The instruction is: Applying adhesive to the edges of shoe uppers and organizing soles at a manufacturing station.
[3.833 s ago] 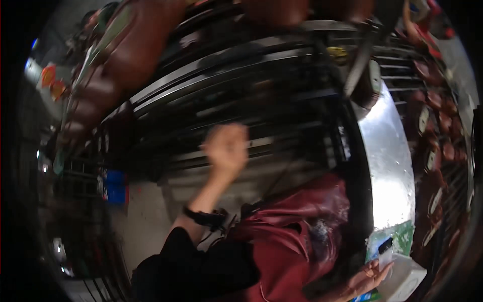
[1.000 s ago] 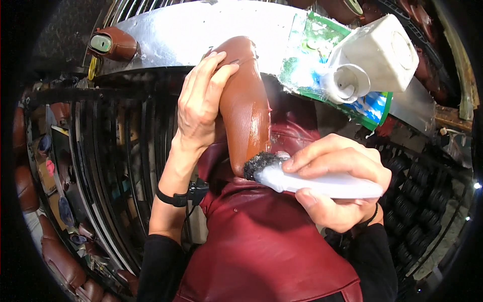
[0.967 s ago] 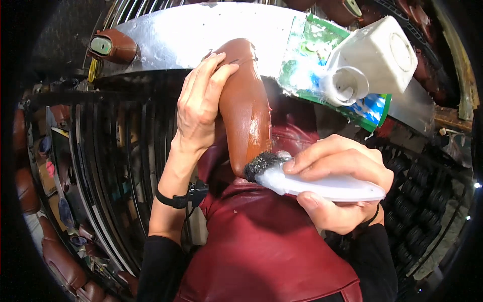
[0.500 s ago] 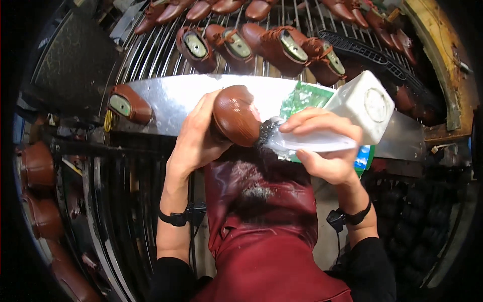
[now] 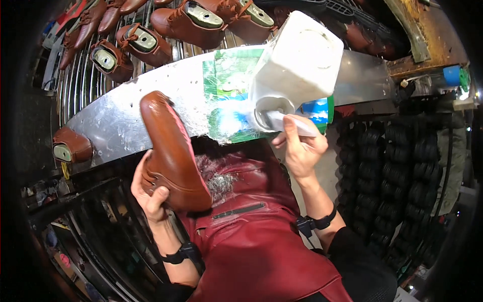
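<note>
Head view: my left hand (image 5: 151, 194) is clamped on a glossy brown leather shoe (image 5: 171, 161) with a pinkish edge running along its right side. My thumb presses on the near side, the other fingers curl round the left by the lacing, and no gap shows between them and the leather. The shoe is tilted, toe pointing up and away from me and heel low over my dark red leather apron (image 5: 261, 251). Its toe overlaps the curved, shiny metal bench (image 5: 115, 121) in my sight; whether the two touch I cannot tell.

My right hand (image 5: 306, 148) has its fingers closed on the white plastic handle of a slim brush (image 5: 298, 125). The brush's far end is out of sight in the round mouth of a square-sided white plastic container (image 5: 304, 55), which rests tipped over a green and blue printed plastic sheet (image 5: 229, 75) on the bench.

Just beside the bench's left end sits another brown shoe with a pale green insert (image 5: 73, 145). Beyond the bench, more brown laced shoes (image 5: 186, 25) stand on a rack of thin metal rods (image 5: 70, 100). A black strap (image 5: 183, 253) circles each of my wrists, and dark, ridged stacks (image 5: 390, 161) line the right.
</note>
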